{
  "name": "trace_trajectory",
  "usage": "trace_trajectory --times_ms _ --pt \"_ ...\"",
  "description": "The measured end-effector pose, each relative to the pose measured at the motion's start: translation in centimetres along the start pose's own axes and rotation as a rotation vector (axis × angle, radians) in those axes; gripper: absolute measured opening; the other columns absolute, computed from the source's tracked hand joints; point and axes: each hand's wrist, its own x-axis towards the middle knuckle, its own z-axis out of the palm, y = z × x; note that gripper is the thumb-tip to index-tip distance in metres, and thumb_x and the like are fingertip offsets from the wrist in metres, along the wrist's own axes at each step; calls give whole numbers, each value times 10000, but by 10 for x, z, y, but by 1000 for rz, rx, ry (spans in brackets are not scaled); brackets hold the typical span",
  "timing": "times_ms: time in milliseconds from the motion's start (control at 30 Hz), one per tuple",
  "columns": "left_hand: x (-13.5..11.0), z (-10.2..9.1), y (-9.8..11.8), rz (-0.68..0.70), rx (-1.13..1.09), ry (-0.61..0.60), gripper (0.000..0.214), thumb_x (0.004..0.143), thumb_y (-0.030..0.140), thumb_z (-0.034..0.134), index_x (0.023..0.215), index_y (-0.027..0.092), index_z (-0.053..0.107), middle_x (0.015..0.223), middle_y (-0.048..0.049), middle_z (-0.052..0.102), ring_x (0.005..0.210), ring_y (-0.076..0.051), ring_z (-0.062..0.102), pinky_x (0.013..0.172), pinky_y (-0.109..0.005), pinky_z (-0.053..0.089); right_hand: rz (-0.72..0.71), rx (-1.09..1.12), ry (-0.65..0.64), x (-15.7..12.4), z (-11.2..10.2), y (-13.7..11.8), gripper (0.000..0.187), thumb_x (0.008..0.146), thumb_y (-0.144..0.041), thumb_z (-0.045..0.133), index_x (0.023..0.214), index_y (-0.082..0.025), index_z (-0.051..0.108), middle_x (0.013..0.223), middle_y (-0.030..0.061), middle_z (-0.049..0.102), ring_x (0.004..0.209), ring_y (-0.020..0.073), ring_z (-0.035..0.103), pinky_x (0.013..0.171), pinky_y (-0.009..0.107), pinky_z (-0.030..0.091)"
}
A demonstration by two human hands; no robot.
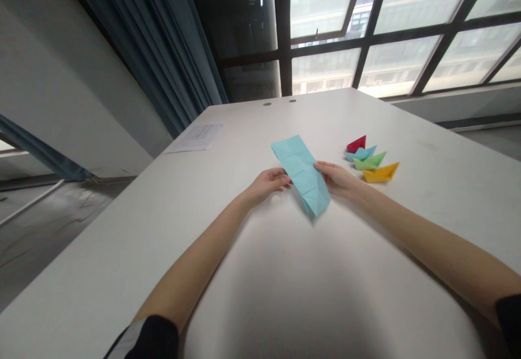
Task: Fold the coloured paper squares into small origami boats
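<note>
A light blue sheet of paper (pixel 300 170), folded into a long creased strip, lies over the white table (pixel 285 272) between my hands. My left hand (pixel 268 182) pinches its left edge with curled fingers. My right hand (pixel 337 177) grips the right edge, thumb on top. The strip's near end is lifted a little off the table.
Right of my right hand stand several folded paper boats: red (pixel 357 144), blue (pixel 360 153), green (pixel 369 161) and yellow (pixel 380 172). A printed white sheet (pixel 196 137) lies at the far left of the table. Curtains and windows are behind the table's far edge.
</note>
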Motion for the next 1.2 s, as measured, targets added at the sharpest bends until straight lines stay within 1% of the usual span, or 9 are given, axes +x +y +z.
trace_trajectory --times_ms 167,267,333,400,533,667,867,1033,1200 --pt "1 3 -3 -23 10 56 282 666 354 666 836 132 626 822 -63 637 733 -123 570 649 -241 376 -35 -16 36 0 0 2 86 771 -221 573 850 -187 579 836 25 660 734 137 618 753 295 495" --pt "3 7 -4 -35 25 162 188 646 302 647 705 125 619 705 -36 613 678 -112 551 634 -240 370 -99 -130 145 3 -2 4 245 705 -263 634 929 -220 546 797 8 641 683 143 602 679 303 497" --pt "4 10 -4 -44 30 234 159 639 286 625 664 129 605 658 -23 599 644 -108 541 608 -236 360 -195 -284 251 5 -4 6 393 651 -296 673 1003 -248 504 829 5 626 689 152 592 637 308 490" --pt "4 12 -4 -57 29 296 157 633 289 609 648 134 594 632 -17 593 620 -109 536 585 -234 351 -355 -498 334 6 -4 8 438 614 -317 689 1002 -249 498 926 25 610 763 169 584 658 325 483" --pt "1 17 -2 -86 52 316 199 615 325 635 631 134 583 629 -16 587 611 -113 529 576 -234 349 -607 -912 287 -2 7 7 255 684 -363 615 889 -215 578 997 57 602 870 191 551 740 356 455" --pt "-2 24 2 -56 49 197 284 612 392 676 654 125 589 647 -16 582 622 -109 523 586 -231 353 -599 -1041 130 -17 26 4 264 763 -396 545 942 -205 582 912 38 639 796 165 571 709 320 449" --pt "-4 28 5 6 26 125 285 634 397 677 665 137 566 643 7 552 637 -102 515 597 -224 360 -468 -992 3 -28 37 2 462 678 -422 652 1081 -241 515 927 35 639 775 157 584 699 290 454" --pt "-3 20 8 9 58 146 269 646 385 652 661 138 545 650 3 546 641 -105 517 607 -229 370 -477 -939 64 -22 30 -5 390 685 -303 630 1055 -236 526 888 26 628 688 136 567 655 282 456" --pt "-2 -4 12 -49 88 220 230 618 326 638 615 144 498 624 22 503 612 -89 501 584 -215 377 -427 -933 190 -6 6 -18 365 676 -248 595 1035 -209 544 746 5 621 616 130 552 596 262 433"
